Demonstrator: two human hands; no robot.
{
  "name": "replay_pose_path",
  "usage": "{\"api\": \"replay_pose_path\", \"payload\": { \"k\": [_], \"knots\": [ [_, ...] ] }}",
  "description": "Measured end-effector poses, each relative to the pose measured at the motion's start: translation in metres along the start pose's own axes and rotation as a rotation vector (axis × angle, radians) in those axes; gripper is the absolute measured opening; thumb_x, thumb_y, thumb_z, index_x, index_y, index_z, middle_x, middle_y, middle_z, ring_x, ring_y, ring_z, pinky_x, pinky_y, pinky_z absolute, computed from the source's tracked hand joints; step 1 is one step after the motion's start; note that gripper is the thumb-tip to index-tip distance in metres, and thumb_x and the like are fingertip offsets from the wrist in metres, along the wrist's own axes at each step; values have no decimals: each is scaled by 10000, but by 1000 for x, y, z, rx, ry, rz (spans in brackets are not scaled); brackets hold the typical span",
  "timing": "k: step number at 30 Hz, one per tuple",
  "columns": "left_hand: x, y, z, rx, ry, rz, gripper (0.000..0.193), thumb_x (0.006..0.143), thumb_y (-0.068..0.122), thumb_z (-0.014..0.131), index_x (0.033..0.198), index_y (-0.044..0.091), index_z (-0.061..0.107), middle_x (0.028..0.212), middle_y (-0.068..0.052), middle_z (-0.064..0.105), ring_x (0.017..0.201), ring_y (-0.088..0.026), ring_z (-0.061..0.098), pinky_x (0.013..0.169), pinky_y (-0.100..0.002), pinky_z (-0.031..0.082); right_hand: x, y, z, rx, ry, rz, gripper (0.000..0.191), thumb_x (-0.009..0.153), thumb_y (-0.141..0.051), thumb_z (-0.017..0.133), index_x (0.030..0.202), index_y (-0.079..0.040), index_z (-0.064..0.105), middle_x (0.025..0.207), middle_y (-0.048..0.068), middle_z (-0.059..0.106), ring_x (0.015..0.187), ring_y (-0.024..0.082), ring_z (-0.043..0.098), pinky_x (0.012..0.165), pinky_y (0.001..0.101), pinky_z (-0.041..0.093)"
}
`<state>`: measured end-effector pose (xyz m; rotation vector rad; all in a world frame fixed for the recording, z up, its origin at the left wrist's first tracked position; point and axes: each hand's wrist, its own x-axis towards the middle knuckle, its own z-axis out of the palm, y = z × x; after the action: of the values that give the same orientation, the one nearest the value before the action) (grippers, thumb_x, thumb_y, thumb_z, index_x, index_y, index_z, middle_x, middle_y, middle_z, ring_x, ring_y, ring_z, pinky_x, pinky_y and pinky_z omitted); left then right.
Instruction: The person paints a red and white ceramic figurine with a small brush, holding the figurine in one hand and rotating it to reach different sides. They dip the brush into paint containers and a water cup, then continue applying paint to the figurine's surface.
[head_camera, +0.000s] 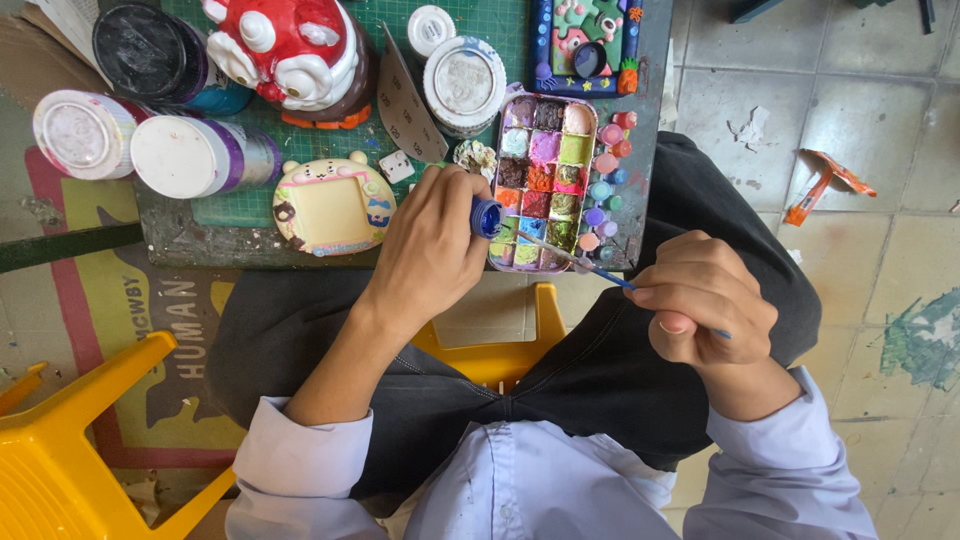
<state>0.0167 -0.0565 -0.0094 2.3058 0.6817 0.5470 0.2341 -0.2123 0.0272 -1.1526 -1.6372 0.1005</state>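
I see left hand (432, 250) clenched around small blue-capped bottle (486, 217) beside paint palette (545, 180) at bench (200, 235) edge. Right hand (705, 300) pinches brush (590, 268), tip over palette. Risk: bottle tips, paint drips onto trousers (600, 370); elbow nudges palette off edge.

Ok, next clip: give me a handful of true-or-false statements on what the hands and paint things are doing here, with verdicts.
1. The right hand holds a thin paintbrush whose tip reaches the paint palette. True.
2. The left hand lies flat and empty on the lap. False: it is closed on a small blue-capped item at the palette's edge.
3. The palette's wells hold many different colours. True.
4. The red and white figurine sits in the person's lap. False: it stands on the green cutting mat on the table.
5. The cream-coloured frame lies on the table beside the left hand. True.
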Motion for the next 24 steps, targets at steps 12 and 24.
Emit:
{"api": "replay_pose_path", "payload": {
  "k": [12, 24],
  "knots": [
    [0, 3, -2, -15, -32, 34, 386, 788, -43, 704, 1117, 12, 509, 1054, -154, 552, 1018, -335, 580, 892, -468, 489, 8, -6, 2, -63, -162, -11, 221, 1035, -196, 657, 997, 22, 664, 881, 124, 690, 782, 274, 656, 699, 406, 558],
    [0, 1, 1, 8, -41, 50, 391, 791, -40, 713, 1117, 16, 504, 1053, -154, 549, 1013, -324, 575, 899, -464, 492, 14, -3, 9, -38, -166, 11, 156, 1026, -97, 657, 994, 55, 641, 885, 132, 702, 805, 284, 685, 707, 401, 571]
  ]
}}
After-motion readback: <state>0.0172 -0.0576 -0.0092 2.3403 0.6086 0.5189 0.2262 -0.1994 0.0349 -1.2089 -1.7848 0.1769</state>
